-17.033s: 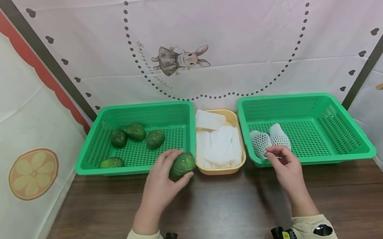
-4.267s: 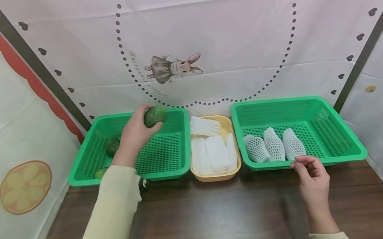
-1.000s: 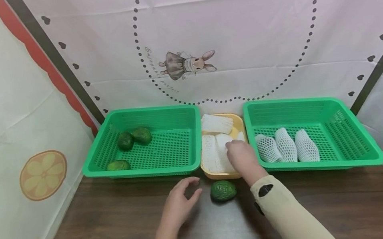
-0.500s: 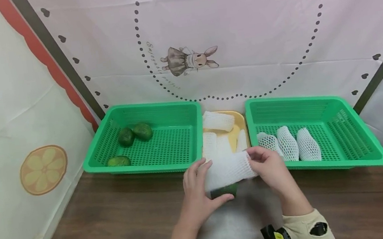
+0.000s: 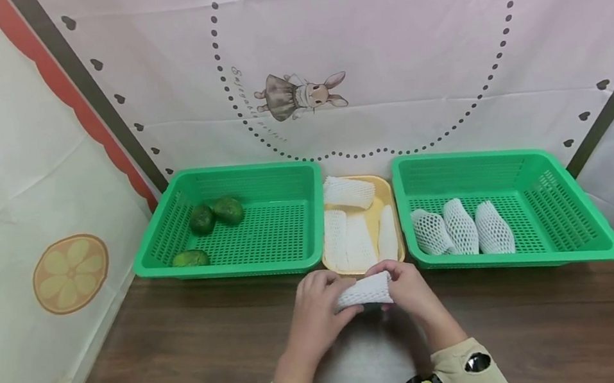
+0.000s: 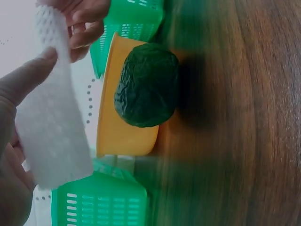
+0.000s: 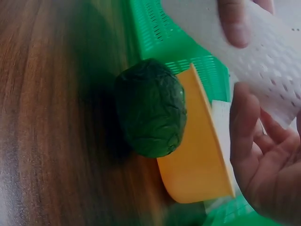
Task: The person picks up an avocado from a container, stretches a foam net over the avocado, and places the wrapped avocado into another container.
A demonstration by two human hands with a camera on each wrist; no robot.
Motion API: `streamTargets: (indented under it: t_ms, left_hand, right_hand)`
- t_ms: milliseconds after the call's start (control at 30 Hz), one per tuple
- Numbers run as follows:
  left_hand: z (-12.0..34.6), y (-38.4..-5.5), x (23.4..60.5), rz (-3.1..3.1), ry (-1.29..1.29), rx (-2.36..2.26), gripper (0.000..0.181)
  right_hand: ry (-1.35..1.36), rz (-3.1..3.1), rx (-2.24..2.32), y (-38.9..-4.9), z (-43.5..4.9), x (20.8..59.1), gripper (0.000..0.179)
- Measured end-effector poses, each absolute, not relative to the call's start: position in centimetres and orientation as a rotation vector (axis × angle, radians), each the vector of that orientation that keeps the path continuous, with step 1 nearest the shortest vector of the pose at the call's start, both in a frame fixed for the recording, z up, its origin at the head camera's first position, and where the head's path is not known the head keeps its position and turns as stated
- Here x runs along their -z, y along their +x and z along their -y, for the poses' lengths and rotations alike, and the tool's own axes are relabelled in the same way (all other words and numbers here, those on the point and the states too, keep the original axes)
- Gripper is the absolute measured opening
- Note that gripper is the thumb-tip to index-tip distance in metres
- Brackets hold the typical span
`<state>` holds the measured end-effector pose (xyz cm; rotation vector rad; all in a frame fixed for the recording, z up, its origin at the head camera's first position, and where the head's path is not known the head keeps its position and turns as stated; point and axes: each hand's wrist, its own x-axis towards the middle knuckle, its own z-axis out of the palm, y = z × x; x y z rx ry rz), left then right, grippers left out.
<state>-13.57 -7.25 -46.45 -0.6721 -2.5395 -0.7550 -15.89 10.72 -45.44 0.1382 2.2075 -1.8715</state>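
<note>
Both hands hold a white foam net sleeve (image 5: 369, 289) above the table, in front of the yellow basket. My left hand (image 5: 313, 315) pinches its left end, the thumb lying across the foam in the left wrist view. At the other end my right hand (image 5: 415, 293) grips the sleeve, its fingers curled in the right wrist view (image 7: 268, 155). Below the sleeve, a wrinkled dark green avocado (image 6: 148, 85) rests on the table; in the head view the sleeve and hands hide most of it.
A green basket (image 5: 230, 270) on the left holds several avocados (image 5: 228, 210). The yellow basket (image 5: 389, 192) in the middle contains several flat foam sleeves (image 5: 349, 192). The right green basket (image 5: 568, 252) has three sleeved fruits (image 5: 460, 227) in it. Behind stands a printed cloth wall.
My right hand has taken a foam sleeve out of the yellow basket and brought it over the avocado. My left hand has moved right and taken hold of the sleeve's other end.
</note>
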Motion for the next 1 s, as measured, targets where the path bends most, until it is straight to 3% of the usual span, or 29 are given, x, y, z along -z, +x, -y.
streamTargets:
  t_ms: [133,333,667,800,1000]
  left_hand:
    - [8.2,-13.5,46.2,2.474,-0.670,0.819,0.022]
    - [10.1,-13.2,45.9,2.450,-0.598,0.961,0.026]
    - [13.2,-13.1,46.0,2.682,-0.260,1.035,0.023]
    - [13.6,-13.2,46.4,2.733,-0.268,1.017,0.024]
    - [13.4,-13.2,46.8,2.754,-0.282,0.977,0.032]
  right_hand:
    - [0.189,-2.293,1.863,-16.0,-10.5,45.6,0.018]
    - [0.179,-2.345,1.831,-16.0,-10.7,45.9,0.012]
    - [-0.305,-2.357,1.700,-15.1,-11.2,48.2,0.034]
    - [-0.288,-2.508,1.544,-15.1,-10.6,49.6,0.051]
    - [-0.173,-2.582,1.503,-14.7,-10.6,49.8,0.051]
